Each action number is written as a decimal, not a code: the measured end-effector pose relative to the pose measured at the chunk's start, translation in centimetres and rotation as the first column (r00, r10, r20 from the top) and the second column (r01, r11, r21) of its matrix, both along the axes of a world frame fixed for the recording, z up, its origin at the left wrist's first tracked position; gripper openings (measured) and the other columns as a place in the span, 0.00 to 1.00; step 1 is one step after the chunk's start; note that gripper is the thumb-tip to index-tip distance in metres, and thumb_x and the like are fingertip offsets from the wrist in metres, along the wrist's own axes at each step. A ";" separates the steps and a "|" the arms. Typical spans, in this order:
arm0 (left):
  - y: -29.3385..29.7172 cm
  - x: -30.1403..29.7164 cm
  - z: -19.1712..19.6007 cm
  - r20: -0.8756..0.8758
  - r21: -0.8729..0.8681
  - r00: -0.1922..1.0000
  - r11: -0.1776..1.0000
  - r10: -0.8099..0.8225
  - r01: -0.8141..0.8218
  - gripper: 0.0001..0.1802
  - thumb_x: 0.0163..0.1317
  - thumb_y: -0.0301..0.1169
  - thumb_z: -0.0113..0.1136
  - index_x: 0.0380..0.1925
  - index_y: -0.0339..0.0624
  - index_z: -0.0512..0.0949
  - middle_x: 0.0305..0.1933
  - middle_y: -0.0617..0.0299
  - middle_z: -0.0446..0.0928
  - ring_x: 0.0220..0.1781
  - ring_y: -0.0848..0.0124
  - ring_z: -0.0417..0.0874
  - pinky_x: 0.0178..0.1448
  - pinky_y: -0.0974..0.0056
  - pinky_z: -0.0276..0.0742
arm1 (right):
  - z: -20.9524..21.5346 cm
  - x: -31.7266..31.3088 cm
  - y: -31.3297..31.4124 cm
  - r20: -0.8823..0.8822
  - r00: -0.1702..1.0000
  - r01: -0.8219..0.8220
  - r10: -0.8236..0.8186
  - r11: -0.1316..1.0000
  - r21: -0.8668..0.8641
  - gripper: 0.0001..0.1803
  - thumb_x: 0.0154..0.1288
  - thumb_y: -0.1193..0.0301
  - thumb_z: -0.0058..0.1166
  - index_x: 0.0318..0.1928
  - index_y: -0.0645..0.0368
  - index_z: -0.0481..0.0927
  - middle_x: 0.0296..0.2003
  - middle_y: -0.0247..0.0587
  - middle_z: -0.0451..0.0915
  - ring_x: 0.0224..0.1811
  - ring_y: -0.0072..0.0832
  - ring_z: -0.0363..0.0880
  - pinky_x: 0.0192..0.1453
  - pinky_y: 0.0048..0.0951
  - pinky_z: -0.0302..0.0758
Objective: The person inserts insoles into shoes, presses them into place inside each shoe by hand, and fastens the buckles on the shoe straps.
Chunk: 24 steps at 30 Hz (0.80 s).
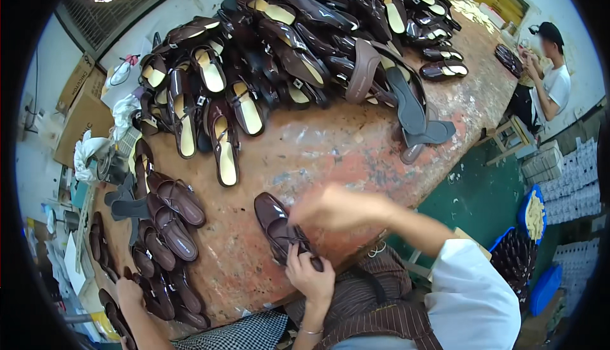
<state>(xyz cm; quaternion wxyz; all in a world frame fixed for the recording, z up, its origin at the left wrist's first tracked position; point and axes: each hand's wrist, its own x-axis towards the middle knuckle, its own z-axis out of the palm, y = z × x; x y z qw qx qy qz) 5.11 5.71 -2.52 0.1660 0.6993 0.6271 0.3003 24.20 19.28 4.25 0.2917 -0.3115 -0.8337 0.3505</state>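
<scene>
A glossy dark brown shoe (272, 211) with thin straps lies on the worktable in front of me, its toe pointing away. My left hand (309, 276) is closed round its heel end, the fingers at the straps. Just right of the shoe, over the table, my right hand (340, 209) is smeared by motion. Its fingers cannot be made out, nor whether anything is in them. To the left stand finished-looking brown shoes (178, 239) with brown insoles, in a loose group. Grey insoles (422, 127) and a brown insole (364, 73) lie farther off, at the pile's right side.
A large heap of dark shoes (305, 38), many with pale yellow insides, covers the far part of the worn table (298, 153). At the lower left, another person's hand (131, 291) touches shoes. A person in white (559, 86) works at the far right. Blue tubs (545, 289) stand on the floor.
</scene>
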 end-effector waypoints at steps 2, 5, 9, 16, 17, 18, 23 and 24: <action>2.1 -2.4 2.6 0.193 0.088 0.981 0.995 0.023 -0.041 0.13 0.44 0.24 0.67 0.30 0.37 0.74 0.57 0.42 0.79 0.61 0.45 0.78 0.63 0.47 0.73 | 5.0 6.0 3.1 0.167 0.828 0.436 -0.535 0.802 0.409 0.24 0.54 0.74 0.64 0.55 0.55 0.84 0.46 0.49 0.84 0.55 0.48 0.81 0.60 0.44 0.77; 4.0 -6.8 6.9 0.315 0.163 0.946 0.978 0.076 -0.133 0.12 0.45 0.21 0.64 0.30 0.38 0.71 0.60 0.44 0.76 0.62 0.50 0.77 0.69 0.50 0.68 | 5.6 14.7 8.3 0.201 0.476 0.554 -0.856 0.469 0.687 0.40 0.45 0.89 0.59 0.62 0.49 0.79 0.66 0.52 0.72 0.71 0.50 0.68 0.71 0.45 0.72; 7.9 -16.1 8.6 -0.095 0.443 0.931 0.852 0.353 -0.278 0.12 0.48 0.20 0.62 0.29 0.37 0.69 0.54 0.40 0.77 0.57 0.43 0.77 0.63 0.47 0.71 | 5.2 19.7 12.9 0.397 0.453 0.373 -0.798 0.575 0.729 0.45 0.44 0.89 0.59 0.67 0.47 0.75 0.78 0.50 0.55 0.81 0.49 0.54 0.77 0.43 0.67; 13.4 -22.6 6.5 -0.413 0.427 0.622 0.745 0.665 -0.512 0.25 0.56 0.26 0.68 0.55 0.35 0.78 0.61 0.44 0.78 0.62 0.46 0.76 0.69 0.46 0.66 | 10.0 20.1 11.8 0.273 0.686 0.349 -0.674 0.634 0.690 0.31 0.45 0.82 0.66 0.54 0.61 0.77 0.68 0.50 0.73 0.75 0.49 0.66 0.79 0.47 0.64; 14.3 -20.6 7.6 -0.426 0.466 0.626 0.751 0.654 -0.467 0.24 0.57 0.28 0.67 0.55 0.34 0.78 0.63 0.45 0.77 0.64 0.46 0.75 0.71 0.47 0.65 | 10.2 19.1 11.1 0.118 0.752 0.425 -0.649 0.614 0.666 0.32 0.45 0.80 0.69 0.55 0.62 0.76 0.61 0.51 0.79 0.70 0.50 0.72 0.79 0.49 0.64; 15.5 -19.5 7.9 -0.389 0.450 0.699 0.786 0.600 -0.424 0.23 0.58 0.29 0.66 0.54 0.35 0.79 0.63 0.45 0.76 0.66 0.46 0.74 0.71 0.48 0.65 | 10.7 18.0 9.7 -0.006 0.751 0.515 -0.660 0.580 0.631 0.35 0.45 0.79 0.71 0.58 0.62 0.76 0.59 0.50 0.80 0.67 0.47 0.76 0.76 0.47 0.67; 24.4 -10.3 7.2 -0.145 0.306 0.964 0.937 0.222 -0.169 0.18 0.60 0.29 0.67 0.50 0.37 0.82 0.66 0.45 0.75 0.67 0.47 0.74 0.71 0.51 0.69 | 7.2 13.3 3.3 -0.534 0.523 0.616 -0.664 0.728 -0.302 0.53 0.55 0.36 0.63 0.64 0.73 0.73 0.38 0.41 0.81 0.39 0.25 0.80 0.43 0.27 0.76; 25.5 -8.8 7.3 -0.162 0.297 0.973 0.949 0.164 -0.110 0.18 0.60 0.30 0.68 0.50 0.37 0.82 0.65 0.46 0.76 0.67 0.47 0.74 0.71 0.51 0.70 | 6.1 11.5 3.0 -0.540 0.484 0.525 -0.689 0.722 -0.450 0.54 0.54 0.35 0.62 0.64 0.72 0.73 0.38 0.41 0.81 0.36 0.25 0.80 0.40 0.27 0.77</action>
